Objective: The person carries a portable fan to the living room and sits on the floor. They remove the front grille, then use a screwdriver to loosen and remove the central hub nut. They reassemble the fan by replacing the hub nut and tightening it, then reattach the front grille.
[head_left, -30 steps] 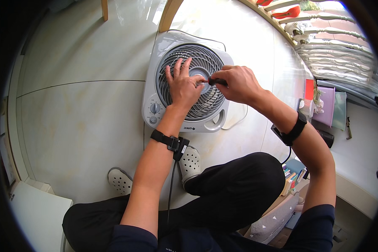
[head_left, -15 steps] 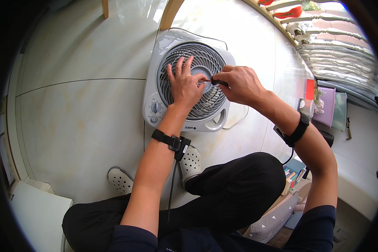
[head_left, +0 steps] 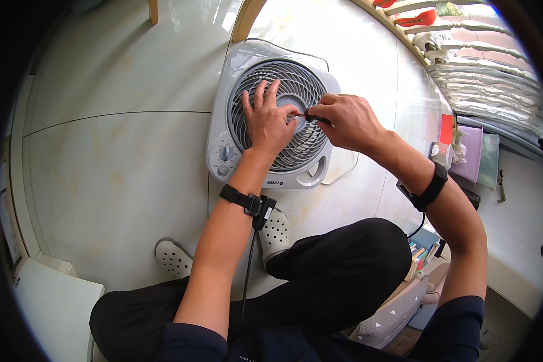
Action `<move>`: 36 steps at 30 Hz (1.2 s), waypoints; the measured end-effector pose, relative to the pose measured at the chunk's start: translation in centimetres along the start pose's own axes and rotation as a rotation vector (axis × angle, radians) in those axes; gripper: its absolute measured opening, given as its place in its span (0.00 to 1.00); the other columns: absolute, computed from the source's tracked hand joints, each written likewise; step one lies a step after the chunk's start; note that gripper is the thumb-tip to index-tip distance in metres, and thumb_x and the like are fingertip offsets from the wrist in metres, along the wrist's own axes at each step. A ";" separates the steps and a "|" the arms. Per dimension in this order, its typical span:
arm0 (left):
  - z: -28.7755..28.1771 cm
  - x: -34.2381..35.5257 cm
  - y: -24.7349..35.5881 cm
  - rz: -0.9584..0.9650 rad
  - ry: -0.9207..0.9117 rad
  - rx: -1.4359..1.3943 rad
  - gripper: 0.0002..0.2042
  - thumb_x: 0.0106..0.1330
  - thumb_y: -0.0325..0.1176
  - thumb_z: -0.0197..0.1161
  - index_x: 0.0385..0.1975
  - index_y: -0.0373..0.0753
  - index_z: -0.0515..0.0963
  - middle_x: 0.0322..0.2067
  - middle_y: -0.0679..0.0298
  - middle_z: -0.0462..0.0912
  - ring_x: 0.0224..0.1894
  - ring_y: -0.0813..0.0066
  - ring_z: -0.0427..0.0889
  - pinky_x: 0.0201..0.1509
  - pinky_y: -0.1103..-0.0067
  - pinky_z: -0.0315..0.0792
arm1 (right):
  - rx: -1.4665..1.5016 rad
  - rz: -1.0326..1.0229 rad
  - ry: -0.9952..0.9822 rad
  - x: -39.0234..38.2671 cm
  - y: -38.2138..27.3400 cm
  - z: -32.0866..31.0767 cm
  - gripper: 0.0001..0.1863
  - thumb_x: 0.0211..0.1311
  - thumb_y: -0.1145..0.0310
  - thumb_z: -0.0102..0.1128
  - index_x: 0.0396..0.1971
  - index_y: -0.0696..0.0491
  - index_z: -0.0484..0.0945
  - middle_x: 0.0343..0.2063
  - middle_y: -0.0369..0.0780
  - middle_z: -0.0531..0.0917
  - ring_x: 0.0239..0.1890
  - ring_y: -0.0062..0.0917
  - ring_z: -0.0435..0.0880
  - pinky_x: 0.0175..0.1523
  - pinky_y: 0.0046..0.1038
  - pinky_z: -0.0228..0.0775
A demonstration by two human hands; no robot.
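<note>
A grey box fan point(head_left: 312, 180) lies flat on the tiled floor, its round spiral grille point(head_left: 303, 145) facing up. Over the middle of the grille, my right hand point(head_left: 351, 120) is closed round the dark handle of a screwdriver point(head_left: 315, 116). The thin shaft points left toward my left hand point(head_left: 269, 125). There, thumb and index finger are pinched together at the shaft's end, and what they hold is too small to make out. The other left fingers spread out above the grille. Two control knobs point(head_left: 225, 153) sit at the fan's near left corner.
A power cord point(head_left: 289, 49) runs along the fan's far edge. Behind it stands a wooden leg point(head_left: 247, 21). My feet in pale clogs point(head_left: 276, 234) are just nearer than the fan. At the right are a railing point(head_left: 482, 46), purple and green bins point(head_left: 470, 154), and books point(head_left: 419, 256).
Both hands keep nearly the same pose at the grille's centre. The whole view has shifted very slightly; the fan has not visibly moved.
</note>
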State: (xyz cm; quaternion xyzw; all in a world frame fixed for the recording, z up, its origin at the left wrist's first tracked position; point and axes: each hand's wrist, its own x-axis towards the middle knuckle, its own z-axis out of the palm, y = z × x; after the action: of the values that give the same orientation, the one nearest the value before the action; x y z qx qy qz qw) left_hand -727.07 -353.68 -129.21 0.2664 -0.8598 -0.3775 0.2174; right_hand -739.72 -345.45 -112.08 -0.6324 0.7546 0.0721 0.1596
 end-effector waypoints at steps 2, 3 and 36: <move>0.0 0.0 0.0 -0.012 -0.020 0.003 0.06 0.55 0.42 0.79 0.32 0.60 0.90 0.73 0.62 0.70 0.79 0.55 0.57 0.82 0.45 0.38 | -0.032 -0.010 -0.024 0.1 0.0 0.0 0.15 0.55 0.73 0.68 0.44 0.46 0.92 0.34 0.38 0.87 0.39 0.36 0.88 0.44 0.36 0.81; -0.1 0.1 0.1 -0.005 -0.008 0.000 0.06 0.55 0.41 0.79 0.32 0.60 0.90 0.73 0.62 0.70 0.79 0.55 0.57 0.82 0.46 0.38 | -0.040 -0.057 -0.020 0.3 0.2 -0.1 0.16 0.55 0.74 0.68 0.44 0.46 0.92 0.34 0.38 0.87 0.39 0.36 0.88 0.45 0.36 0.81; -0.4 -0.1 -0.7 0.038 -0.039 -0.057 0.08 0.52 0.37 0.79 0.32 0.58 0.91 0.72 0.61 0.71 0.79 0.55 0.58 0.82 0.47 0.36 | 0.176 0.018 -0.043 0.2 -0.7 -0.6 0.17 0.51 0.78 0.68 0.42 0.50 0.91 0.37 0.39 0.89 0.38 0.39 0.89 0.44 0.38 0.81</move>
State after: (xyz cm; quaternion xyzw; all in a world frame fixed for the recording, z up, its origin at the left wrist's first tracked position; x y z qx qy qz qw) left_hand -726.62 -354.22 -129.52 0.2365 -0.8577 -0.4025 0.2153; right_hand -739.21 -345.99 -111.49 -0.6076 0.7599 0.0205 0.2301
